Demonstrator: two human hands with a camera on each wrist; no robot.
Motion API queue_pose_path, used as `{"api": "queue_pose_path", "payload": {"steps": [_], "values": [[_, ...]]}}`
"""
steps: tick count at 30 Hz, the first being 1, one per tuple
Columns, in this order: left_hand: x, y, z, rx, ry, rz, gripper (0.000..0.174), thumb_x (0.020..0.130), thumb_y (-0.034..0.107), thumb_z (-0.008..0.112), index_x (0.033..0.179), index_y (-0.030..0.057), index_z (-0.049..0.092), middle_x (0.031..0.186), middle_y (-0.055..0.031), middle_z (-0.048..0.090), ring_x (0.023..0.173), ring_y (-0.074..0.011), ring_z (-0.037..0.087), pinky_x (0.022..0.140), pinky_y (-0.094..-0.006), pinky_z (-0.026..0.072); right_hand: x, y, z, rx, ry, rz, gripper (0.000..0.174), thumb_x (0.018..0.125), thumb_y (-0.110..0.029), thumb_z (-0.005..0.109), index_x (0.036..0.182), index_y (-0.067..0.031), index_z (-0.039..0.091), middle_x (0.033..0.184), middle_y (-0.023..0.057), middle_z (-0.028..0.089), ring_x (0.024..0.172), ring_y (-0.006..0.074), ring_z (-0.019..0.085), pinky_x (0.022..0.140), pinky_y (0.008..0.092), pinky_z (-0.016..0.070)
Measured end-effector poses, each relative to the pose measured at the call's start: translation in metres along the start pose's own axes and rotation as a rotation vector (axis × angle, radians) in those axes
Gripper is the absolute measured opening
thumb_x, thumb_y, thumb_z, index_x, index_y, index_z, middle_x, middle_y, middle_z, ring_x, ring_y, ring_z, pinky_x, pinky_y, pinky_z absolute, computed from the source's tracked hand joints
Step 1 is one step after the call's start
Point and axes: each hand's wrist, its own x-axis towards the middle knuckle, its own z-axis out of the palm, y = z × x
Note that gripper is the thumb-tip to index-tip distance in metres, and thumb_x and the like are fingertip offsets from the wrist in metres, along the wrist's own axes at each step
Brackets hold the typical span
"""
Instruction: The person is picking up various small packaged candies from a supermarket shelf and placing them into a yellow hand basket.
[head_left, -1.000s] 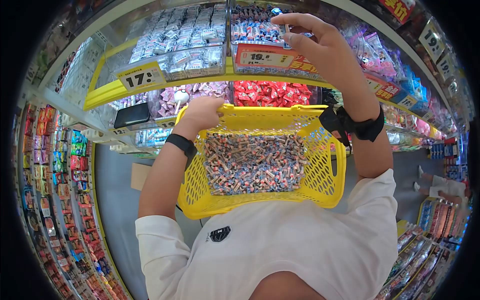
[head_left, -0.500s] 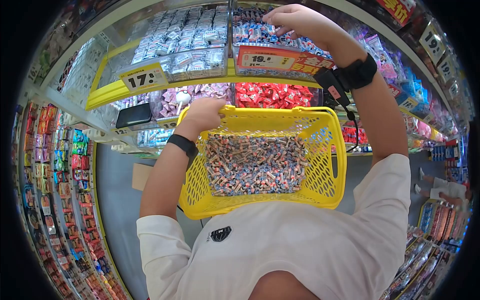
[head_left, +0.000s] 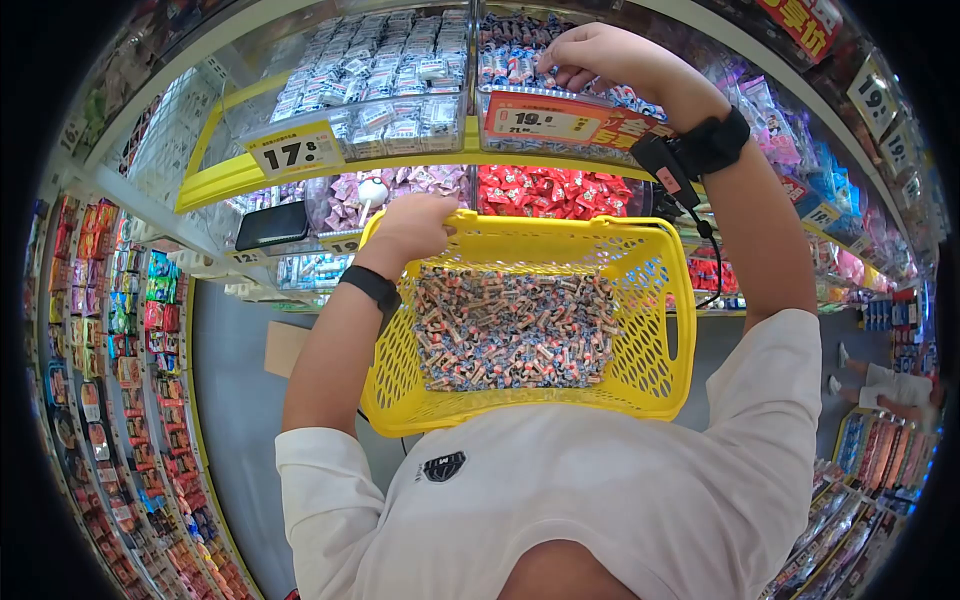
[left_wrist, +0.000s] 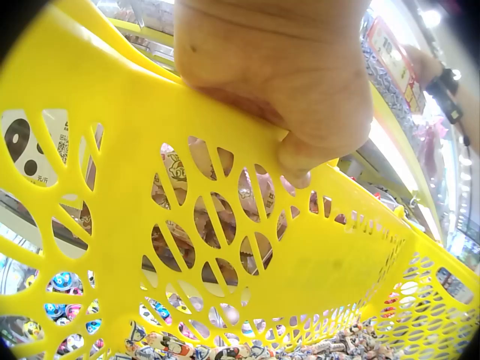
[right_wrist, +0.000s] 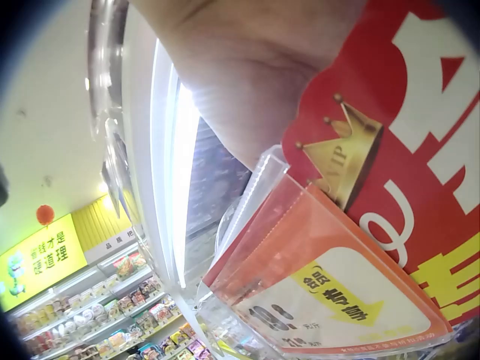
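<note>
Left hand fingers curl round the yellow shopping basket, likely steadying its wrapped candies near the shelf; right hand fingers bend over bulk candies, grip unclear.

A white-framed display stand with a yellow shelf edge is standing across the head view. Smooth grey floor is lying below this stand, and tall shelves full of colourful packets are rising to its left. Low racks are standing to its right. In the right wrist view, a bright white strip light is shining along the stand; beyond it, a pale ceiling, a small red lantern and a lit yellow-green sign with Chinese characters are showing.
</note>
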Motion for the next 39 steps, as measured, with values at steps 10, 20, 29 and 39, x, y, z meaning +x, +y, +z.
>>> {"api": "queue_pose_path", "payload": {"steps": [10,20,29,39], "values": [[0.000,0.002,-0.002,0.006,-0.012,-0.006,0.017,0.078,0.019,0.069,0.090,0.0075,0.064,0.086,-0.0140,0.068,0.087,-0.0350,0.064,0.077,-0.0470,0.0498,0.013,0.010,0.000,-0.051,0.076,-0.003,0.036,0.088,-0.039,0.057,0.105,-0.0120,0.075,0.093,0.0025,0.068,0.082,0.0124,0.063,0.068,0.0286,0.0454],[-0.001,0.001,0.000,0.010,0.008,0.004,0.017,0.078,0.020,0.070,0.089,0.0075,0.064,0.084,-0.0142,0.067,0.086,-0.0350,0.065,0.076,-0.0472,0.0499,0.020,0.010,0.012,-0.044,0.064,-0.114,0.033,0.087,-0.035,0.061,0.104,-0.0098,0.074,0.089,0.0035,0.068,0.075,0.0116,0.061,0.070,0.0271,0.0489],[-0.001,0.000,0.000,0.005,0.022,0.012,0.016,0.078,0.019,0.069,0.087,0.0074,0.064,0.084,-0.0148,0.067,0.085,-0.0356,0.065,0.076,-0.0475,0.0498,0.023,0.013,0.015,-0.038,0.119,-0.165,0.033,0.086,-0.032,0.060,0.098,-0.0045,0.074,0.083,0.0065,0.069,0.066,0.0138,0.062,0.064,0.0291,0.0515],[-0.001,-0.001,0.002,-0.011,0.006,0.017,0.020,0.079,0.019,0.070,0.089,0.0063,0.059,0.083,-0.0159,0.065,0.086,-0.0375,0.063,0.075,-0.0493,0.0481,0.018,0.014,0.008,-0.025,0.132,-0.156,0.033,0.091,-0.029,0.059,0.104,-0.0020,0.072,0.087,0.0073,0.069,0.074,0.0138,0.061,0.072,0.0277,0.0510]]}}
